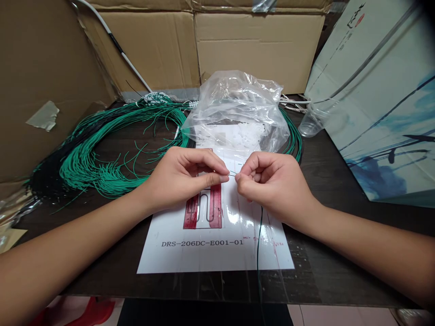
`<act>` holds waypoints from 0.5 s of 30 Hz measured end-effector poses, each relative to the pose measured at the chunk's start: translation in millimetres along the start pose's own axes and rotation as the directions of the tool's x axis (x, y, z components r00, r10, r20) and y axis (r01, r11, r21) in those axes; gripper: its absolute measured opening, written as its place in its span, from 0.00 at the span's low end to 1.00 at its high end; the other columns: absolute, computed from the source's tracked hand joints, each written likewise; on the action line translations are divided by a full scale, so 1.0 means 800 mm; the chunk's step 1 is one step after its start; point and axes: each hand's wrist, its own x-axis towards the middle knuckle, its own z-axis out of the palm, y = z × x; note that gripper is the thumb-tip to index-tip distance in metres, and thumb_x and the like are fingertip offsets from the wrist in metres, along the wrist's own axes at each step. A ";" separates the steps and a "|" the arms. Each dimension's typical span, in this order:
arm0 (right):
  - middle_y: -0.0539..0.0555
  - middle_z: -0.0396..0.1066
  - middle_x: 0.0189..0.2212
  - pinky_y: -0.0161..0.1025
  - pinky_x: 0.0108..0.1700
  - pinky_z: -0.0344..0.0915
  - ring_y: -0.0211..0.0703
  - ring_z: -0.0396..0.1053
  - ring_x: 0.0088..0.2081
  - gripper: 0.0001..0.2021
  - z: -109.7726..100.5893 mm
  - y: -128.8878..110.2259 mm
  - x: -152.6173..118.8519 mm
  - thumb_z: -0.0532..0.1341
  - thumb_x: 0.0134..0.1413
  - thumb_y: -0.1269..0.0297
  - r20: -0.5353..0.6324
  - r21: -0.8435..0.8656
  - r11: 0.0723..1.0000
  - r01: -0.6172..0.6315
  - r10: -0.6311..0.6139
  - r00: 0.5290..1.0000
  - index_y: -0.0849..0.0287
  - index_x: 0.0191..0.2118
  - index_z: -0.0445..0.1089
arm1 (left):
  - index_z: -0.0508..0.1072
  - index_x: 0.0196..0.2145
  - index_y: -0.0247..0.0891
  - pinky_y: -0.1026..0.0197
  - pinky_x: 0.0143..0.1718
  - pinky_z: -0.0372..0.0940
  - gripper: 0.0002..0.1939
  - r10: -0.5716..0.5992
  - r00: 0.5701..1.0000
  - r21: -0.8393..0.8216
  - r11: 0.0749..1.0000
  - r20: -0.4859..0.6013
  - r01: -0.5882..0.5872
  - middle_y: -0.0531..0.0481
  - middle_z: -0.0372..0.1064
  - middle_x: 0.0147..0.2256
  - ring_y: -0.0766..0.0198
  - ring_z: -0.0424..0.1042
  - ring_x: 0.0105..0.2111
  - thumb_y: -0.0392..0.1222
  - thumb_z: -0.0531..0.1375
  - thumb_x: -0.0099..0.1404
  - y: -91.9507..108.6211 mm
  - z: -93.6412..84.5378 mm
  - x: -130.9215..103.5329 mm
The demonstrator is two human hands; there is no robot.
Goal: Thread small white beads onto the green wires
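My left hand (185, 175) is closed, with thumb and index finger pinched on the tip of a thin dark wire. Facing it over the printed sheet (210, 258), my right hand (277, 180) pinches the same wire or its partner strand. Two short fine ends show in the small gap between my fingertips. From beneath my right hand a thin dark green wire (259, 246) hangs down across the sheet and over the table's front edge. Where it runs inside the right hand is hidden. The sheet carries a red-marked diagram and the text DRS-206DC-E001-01.
A big coil of green and black wires (81, 158) lies on the left. Behind my hands sits a clear plastic bag (234, 97) with small white pieces in front. A clear plastic cup (311, 122) lies at right, near a painted box (384, 136). Cardboard walls (258, 54) close off the back.
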 end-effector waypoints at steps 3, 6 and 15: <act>0.45 0.61 0.16 0.26 0.18 0.50 0.28 0.54 0.19 0.07 0.000 0.001 0.001 0.66 0.41 0.69 -0.009 -0.024 1.000 -0.002 0.002 1.000 0.63 0.21 0.68 | 0.79 0.30 0.38 0.67 0.34 0.72 0.04 0.059 0.998 0.115 0.992 -0.001 -0.059 0.52 0.78 0.29 0.68 0.76 0.30 0.31 0.68 0.58 0.003 0.001 -0.002; 0.45 0.60 0.16 0.26 0.18 0.50 0.27 0.54 0.19 0.07 0.000 0.001 0.001 0.66 0.41 0.70 -0.012 -0.047 0.999 0.002 -0.002 1.000 0.63 0.21 0.68 | 0.79 0.31 0.38 0.68 0.36 0.72 0.05 0.088 0.996 0.167 0.982 -0.001 -0.086 0.52 0.78 0.30 0.68 0.76 0.31 0.31 0.67 0.59 0.002 0.001 -0.004; 0.47 0.68 0.18 0.26 0.21 0.59 0.29 0.64 0.19 0.06 0.000 -0.002 -0.002 0.67 0.44 0.75 0.029 0.111 0.994 0.021 -0.025 0.999 0.63 0.25 0.69 | 0.78 0.29 0.38 0.72 0.36 0.73 0.05 -0.047 0.992 -0.026 0.999 -0.115 0.044 0.54 0.78 0.31 0.71 0.77 0.32 0.30 0.69 0.57 0.003 0.005 -0.003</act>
